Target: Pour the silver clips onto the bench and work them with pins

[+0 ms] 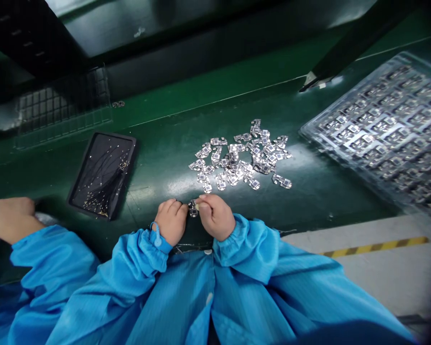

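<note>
A small circuit board (pixel 193 209) sits between my two hands at the near side of the green bench. My left hand (pixel 171 221), with a blue wrist strap (pixel 158 237), is closed at the board's left edge and grips it. My right hand (pixel 217 218) is closed in a pinch at the board's right side; something small and pale (pixel 198 206) shows at its fingertips, too small to name. Just beyond my hands lies a loose pile of similar circuit boards (pixel 233 160). To the left, a black tray (pixel 79 194) holds thin black wires (pixel 109 177) with gold-coloured ends.
At right, stacked clear plastic trays (pixel 312 130) hold many boards. A clear compartment tray (pixel 62 103) lies back left, with a loose board piece (pixel 118 104) beside it. A dark post (pixel 345 43) meets the bench at the back. A co-worker's hand (pixel 12 218) is at far left.
</note>
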{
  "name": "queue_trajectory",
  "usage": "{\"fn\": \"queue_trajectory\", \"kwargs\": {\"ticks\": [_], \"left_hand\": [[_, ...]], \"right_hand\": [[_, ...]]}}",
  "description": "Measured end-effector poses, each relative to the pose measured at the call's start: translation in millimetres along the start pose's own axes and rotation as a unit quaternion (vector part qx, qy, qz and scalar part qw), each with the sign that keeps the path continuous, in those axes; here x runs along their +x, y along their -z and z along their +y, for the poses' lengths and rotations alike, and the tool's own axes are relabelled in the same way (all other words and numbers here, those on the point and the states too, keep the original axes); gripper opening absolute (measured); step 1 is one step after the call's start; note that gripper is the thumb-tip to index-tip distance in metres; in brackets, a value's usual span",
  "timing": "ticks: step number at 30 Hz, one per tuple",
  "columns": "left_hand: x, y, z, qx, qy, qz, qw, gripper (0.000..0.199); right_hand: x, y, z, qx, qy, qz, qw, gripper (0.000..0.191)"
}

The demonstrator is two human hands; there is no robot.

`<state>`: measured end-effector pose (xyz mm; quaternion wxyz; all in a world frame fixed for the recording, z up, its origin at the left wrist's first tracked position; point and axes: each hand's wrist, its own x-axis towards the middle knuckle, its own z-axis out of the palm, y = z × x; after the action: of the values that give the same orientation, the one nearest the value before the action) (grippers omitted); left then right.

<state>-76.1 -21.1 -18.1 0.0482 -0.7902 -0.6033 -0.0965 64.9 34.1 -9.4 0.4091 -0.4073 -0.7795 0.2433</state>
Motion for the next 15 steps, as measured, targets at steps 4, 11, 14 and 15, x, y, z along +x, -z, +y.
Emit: {"fn": "queue_trajectory", "kwargs": {"ticks": [4,11,14,15], "left_hand": [[-2,-2.5,-2,-0.001,-0.005,0.015,1.000,0.023],[2,0.6,-3,-0.004,-0.014,0.014,1.000,0.018],[6,8.3,-2,-0.024,-0.025,-0.013,0.999,0.016],[10,11.4,-3,-0.035,-0.031,-0.026,0.999,0.017]], "right_hand": [[10,-4,-11,-0.077,0.078,-0.073,0.991,0.039],[15,-11,-1,0.007,-0.098,-0.079,0.992,0.034],[10,-3,9,0.134,-0.278,-0.025,0.951,0.031],[7,0,11,0.170,-0.321,0.002,0.932,0.032]]}}
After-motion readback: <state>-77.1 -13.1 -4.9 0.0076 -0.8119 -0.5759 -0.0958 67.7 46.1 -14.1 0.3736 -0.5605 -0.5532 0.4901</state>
